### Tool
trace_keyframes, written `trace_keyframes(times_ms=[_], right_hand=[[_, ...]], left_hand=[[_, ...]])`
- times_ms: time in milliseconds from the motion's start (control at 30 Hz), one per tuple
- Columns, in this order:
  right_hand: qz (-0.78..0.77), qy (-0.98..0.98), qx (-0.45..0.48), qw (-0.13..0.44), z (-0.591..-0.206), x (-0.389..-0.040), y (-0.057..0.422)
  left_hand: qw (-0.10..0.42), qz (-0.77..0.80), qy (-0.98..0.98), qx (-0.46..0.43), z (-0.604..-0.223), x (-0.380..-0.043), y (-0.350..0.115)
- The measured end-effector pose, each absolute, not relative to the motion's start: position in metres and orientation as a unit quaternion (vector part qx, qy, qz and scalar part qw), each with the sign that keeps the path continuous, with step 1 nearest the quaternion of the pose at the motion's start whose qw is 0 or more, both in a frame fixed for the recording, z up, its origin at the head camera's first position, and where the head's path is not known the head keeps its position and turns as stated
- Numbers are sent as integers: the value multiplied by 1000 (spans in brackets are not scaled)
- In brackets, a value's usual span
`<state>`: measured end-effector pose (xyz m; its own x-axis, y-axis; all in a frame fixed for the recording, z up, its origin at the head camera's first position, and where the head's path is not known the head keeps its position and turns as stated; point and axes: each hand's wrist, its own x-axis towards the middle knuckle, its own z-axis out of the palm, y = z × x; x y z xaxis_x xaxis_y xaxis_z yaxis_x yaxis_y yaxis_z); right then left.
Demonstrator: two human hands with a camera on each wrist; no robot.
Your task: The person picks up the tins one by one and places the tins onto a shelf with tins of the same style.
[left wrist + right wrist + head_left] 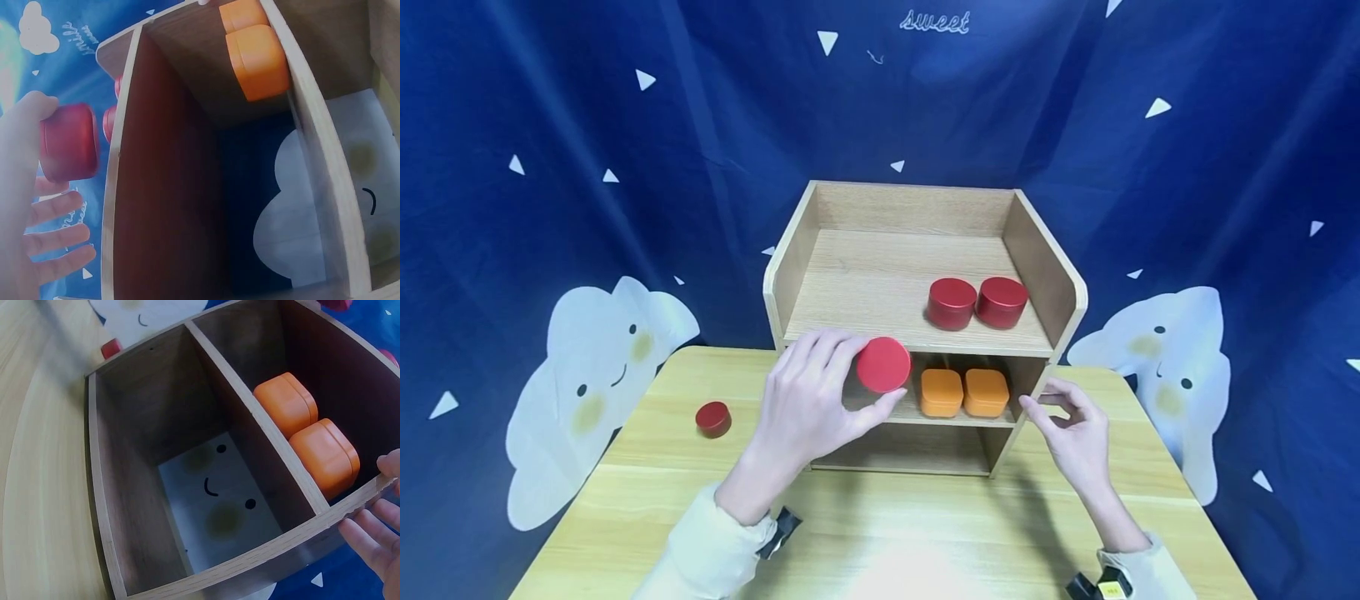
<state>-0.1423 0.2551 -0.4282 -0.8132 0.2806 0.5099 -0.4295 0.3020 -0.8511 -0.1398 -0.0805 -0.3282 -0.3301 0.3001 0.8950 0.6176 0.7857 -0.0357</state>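
Note:
My left hand (808, 396) pinches a round red tin (883, 365) between thumb and fingers, in front of the wooden shelf (917, 346). In the left wrist view the held tin (70, 142) is level with the top board, apart from the shelf. My right hand (1075, 429) grips the shelf's right side panel, thumb inside and fingers outside, as the right wrist view shows. Two red tins (952, 304) stand side by side on the top board, at the right. Two orange boxes (942, 392) sit on the middle level, close to the right panel.
Another red tin (713, 419) rests on the wooden table (662, 500), left of the shelf. A dark blue curtain (715, 150) with white clouds and triangles hangs behind. The shelf's raised side walls (1052, 250) flank its top board.

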Motion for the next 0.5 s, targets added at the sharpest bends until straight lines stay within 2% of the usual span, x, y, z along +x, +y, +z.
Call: trace_keyframes(times_ms=[500], right_hand=[[589, -748, 51, 300, -429, -143, 255]], left_hand=[[521, -127, -800, -269, -311, -166, -68]])
